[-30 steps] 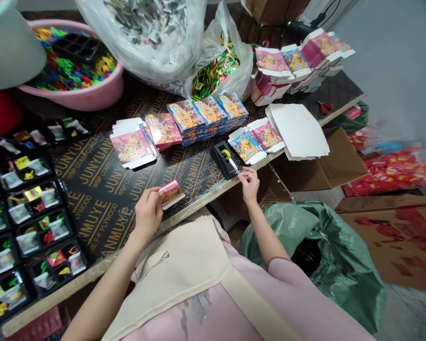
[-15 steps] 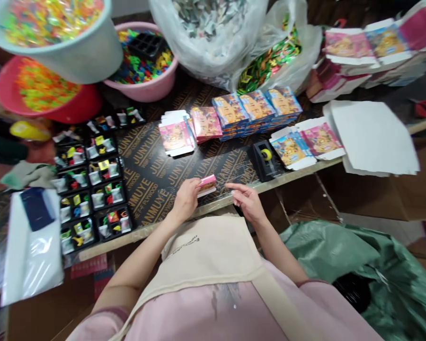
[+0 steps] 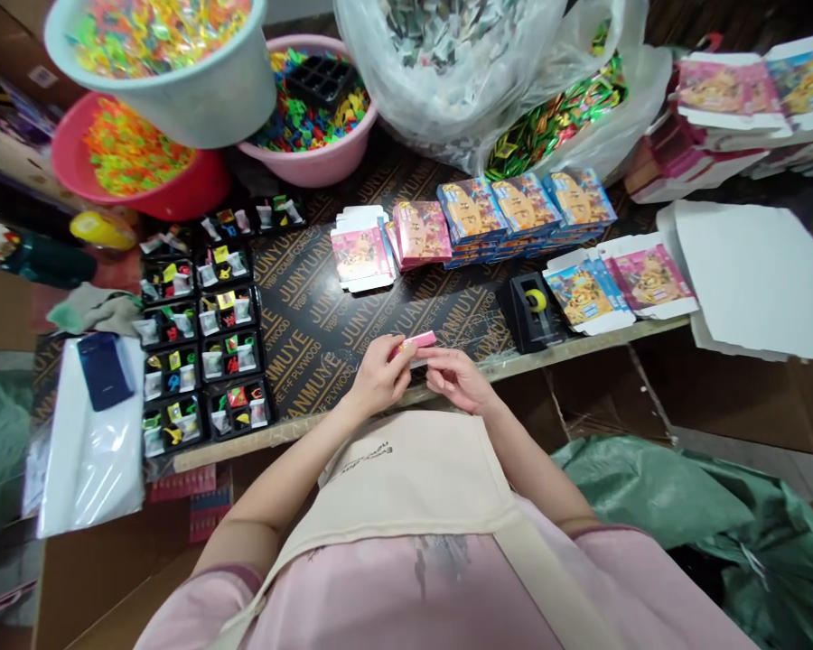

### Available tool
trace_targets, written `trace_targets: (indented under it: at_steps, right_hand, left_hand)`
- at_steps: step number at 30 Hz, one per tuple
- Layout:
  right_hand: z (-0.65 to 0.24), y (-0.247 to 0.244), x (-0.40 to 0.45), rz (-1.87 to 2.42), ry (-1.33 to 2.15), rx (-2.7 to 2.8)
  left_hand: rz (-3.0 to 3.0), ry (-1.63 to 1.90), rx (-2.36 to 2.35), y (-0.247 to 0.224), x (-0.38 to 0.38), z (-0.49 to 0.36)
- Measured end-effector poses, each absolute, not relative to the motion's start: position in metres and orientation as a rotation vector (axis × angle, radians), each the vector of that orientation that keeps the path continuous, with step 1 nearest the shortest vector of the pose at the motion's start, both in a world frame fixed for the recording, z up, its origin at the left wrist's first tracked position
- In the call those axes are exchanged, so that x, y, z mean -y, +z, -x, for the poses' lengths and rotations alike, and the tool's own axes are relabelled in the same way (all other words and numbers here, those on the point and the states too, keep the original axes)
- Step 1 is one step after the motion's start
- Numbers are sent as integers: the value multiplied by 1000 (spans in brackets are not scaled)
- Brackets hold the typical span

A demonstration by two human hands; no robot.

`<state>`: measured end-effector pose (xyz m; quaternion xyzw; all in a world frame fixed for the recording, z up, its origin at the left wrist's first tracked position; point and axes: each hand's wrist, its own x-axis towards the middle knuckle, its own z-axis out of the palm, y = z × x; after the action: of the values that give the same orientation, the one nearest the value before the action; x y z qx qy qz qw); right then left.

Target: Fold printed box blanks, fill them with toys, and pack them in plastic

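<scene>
My left hand (image 3: 383, 375) is closed round a small pink carton (image 3: 421, 339), its thumb and fingers pinching the left part, over the table's front edge. My right hand (image 3: 459, 379) reaches in from the right, its index finger stretched out against the carton's near lower edge; the other fingers are loosely bent and grip nothing I can see. Fingers hide much of the carton. Beyond the hands lie a flattened pink carton (image 3: 362, 257), a pile of pink boxes (image 3: 423, 235) and stacked blue boxes (image 3: 472, 209). A black tape dispenser (image 3: 520, 316) stands to the right.
At left, several black trays (image 3: 234, 361) hold small toys and sachets. A dark blue phone (image 3: 107, 370) lies on white plastic sheets (image 3: 91, 460). Tubs, including a pale blue tub (image 3: 176, 99), and a clear bag (image 3: 447, 108) line the back. White card (image 3: 759, 280) overhangs the right edge.
My right hand has moved left, and its index finger now meets the carton. My left hand still holds the carton. The view has shifted slightly to the left.
</scene>
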<state>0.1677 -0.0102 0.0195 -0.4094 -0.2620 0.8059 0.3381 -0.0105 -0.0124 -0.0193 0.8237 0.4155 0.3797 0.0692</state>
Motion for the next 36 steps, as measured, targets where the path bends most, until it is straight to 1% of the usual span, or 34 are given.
trace_targets:
  at_steps: [2,5,7,9,13,15,17,20,23,26,28,32,34,36]
  right_hand:
    - [-168,19,7,1193,1987,868]
    - [-176,18,1,1475,1571,1351]
    - [-186,21,0,1563,1319,1603]
    - [-195,27,1,1523,1199,1688]
    - [-199,44,1,1347,1006,1587]
    - [-183,51,-3,1251,972,1629]
    - [-151,53,-10,1104,988,1803]
    - [-77,42,-24,794,1016,2176]
    - [7,21,-40,618,1000,2528]
    - [74,4,-53,630,932,2808]
    - [102,-2,-57,686,860,2913]
    - [128,-9,-58,774,727,2994]
    - [133,-13,-58,802,692,3006]
    - [135,-17,-59,803,676,3015]
  left_hand:
    - [-2444,1199,-1323,-17,10,3]
    - [-2456,1267,-1424,-16,4,-9]
    - [-2487,1229,-1413,-14,2,-13]
    - [-2540,1128,-1299,-11,2,-10]
    - [-2628,790,-1033,-2,11,23]
    - [-2573,576,-1038,1,17,41]
    - [-2401,429,-1207,0,20,49]
    - [-2103,387,-1597,-10,11,37]
    - [-1980,395,-1820,-23,-12,8]
    - [-1920,305,-1903,-35,-30,-9]
    - [-1976,230,-1854,-42,-34,-8]
    - [-2287,271,-1563,-54,-26,9]
    - [-2281,325,-1588,-57,-22,15]
    - [-2145,302,-1750,-56,-21,16]
